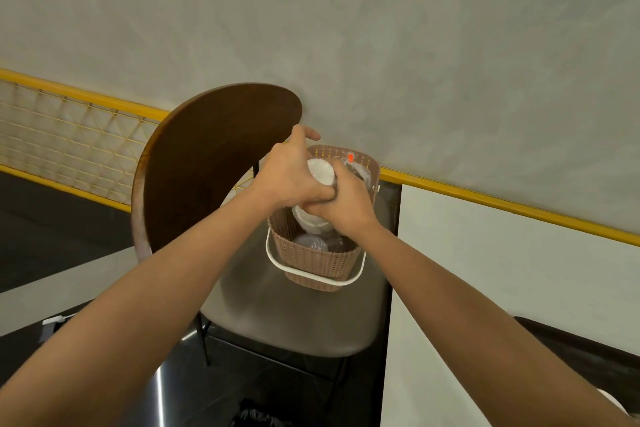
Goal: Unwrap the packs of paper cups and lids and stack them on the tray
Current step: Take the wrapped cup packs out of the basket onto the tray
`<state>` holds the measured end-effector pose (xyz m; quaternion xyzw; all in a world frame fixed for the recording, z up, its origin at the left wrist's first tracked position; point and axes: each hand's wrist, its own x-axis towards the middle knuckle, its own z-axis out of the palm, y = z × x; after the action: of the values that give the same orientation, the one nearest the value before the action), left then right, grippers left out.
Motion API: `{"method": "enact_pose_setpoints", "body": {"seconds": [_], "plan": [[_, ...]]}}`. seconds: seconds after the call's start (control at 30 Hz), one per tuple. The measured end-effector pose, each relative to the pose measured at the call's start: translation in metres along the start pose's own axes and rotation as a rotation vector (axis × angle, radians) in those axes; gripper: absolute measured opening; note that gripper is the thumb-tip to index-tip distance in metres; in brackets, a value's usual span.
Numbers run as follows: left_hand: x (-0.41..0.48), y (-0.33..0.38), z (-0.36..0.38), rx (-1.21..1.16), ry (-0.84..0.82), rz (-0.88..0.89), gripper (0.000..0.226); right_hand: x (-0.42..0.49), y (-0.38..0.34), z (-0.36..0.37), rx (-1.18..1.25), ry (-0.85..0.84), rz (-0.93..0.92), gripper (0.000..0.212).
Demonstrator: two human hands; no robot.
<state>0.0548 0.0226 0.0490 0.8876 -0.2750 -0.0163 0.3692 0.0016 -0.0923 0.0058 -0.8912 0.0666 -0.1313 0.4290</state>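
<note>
A pack of white paper cups (321,174) in clear wrap is held over a brown woven basket (313,262). My left hand (289,173) grips the pack from the left, and its thumb and a finger stick up near the chair back. My right hand (343,203) grips the pack from the right, fingers curled against my left hand. The pack's lower end (310,220) shows below my hands, inside the basket's mouth. More wrapped packs (313,242) lie in the basket. No tray is in view.
The basket has a white handle (277,262) and stands on the grey seat (298,315) of a chair with a dark wooden back (214,156). A yellow rail (502,201) runs along the grey wall. A white surface (485,270) lies to the right.
</note>
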Motion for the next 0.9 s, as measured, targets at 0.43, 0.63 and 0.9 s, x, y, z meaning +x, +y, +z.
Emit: {"method": "enact_pose_setpoints", "body": {"seconds": [0.43, 0.63, 0.9], "plan": [[0.005, -0.01, 0.004, -0.513, 0.126, -0.134, 0.032, 0.005, -0.001, -0.042, 0.005, 0.221, 0.059, 0.068], [0.016, -0.039, 0.016, -0.134, -0.122, -0.183, 0.023, 0.004, -0.002, -0.06, -0.003, 0.243, 0.059, 0.069], [0.03, -0.051, 0.069, 0.372, -0.545, -0.133, 0.029, 0.011, 0.0, -0.066, -0.01, 0.29, 0.081, 0.069]]}}
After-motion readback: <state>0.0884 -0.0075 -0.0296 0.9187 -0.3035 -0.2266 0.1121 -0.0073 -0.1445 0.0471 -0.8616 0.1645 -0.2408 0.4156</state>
